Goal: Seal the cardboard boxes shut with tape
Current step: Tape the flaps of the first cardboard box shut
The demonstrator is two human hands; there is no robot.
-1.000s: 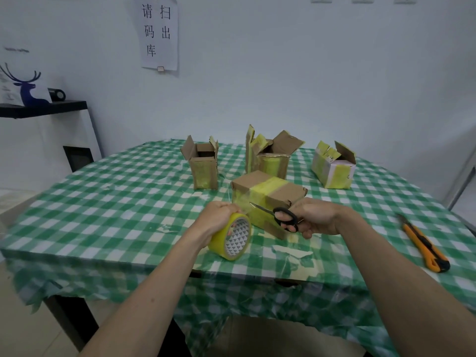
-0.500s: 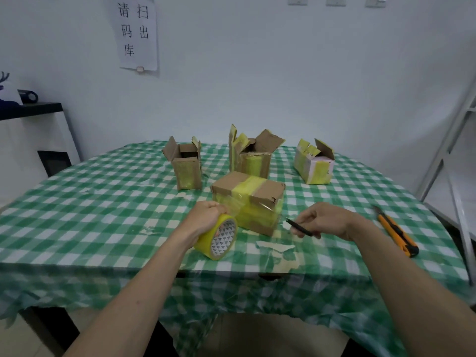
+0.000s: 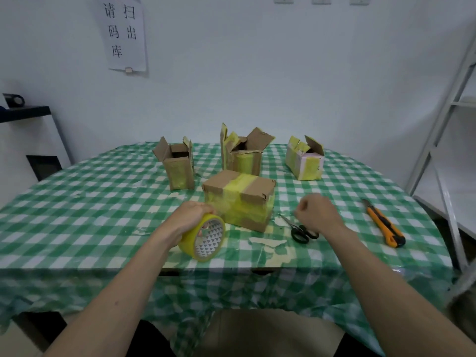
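left hand [image 3: 189,217] grips yellow tape roll [image 3: 206,237] just left of closed taped cardboard box [image 3: 240,198] | right hand [image 3: 318,215] fisted, empty, above black-handled scissors [image 3: 298,229] | risk: loose tape end may stick back onto roll

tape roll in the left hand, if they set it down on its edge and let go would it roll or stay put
The tape roll is a round ring held on edge by the left hand, so it would probably roll. It sits near the front edge of the table and could go over. The hollow core suggests it is fairly light; laid flat it should stay.
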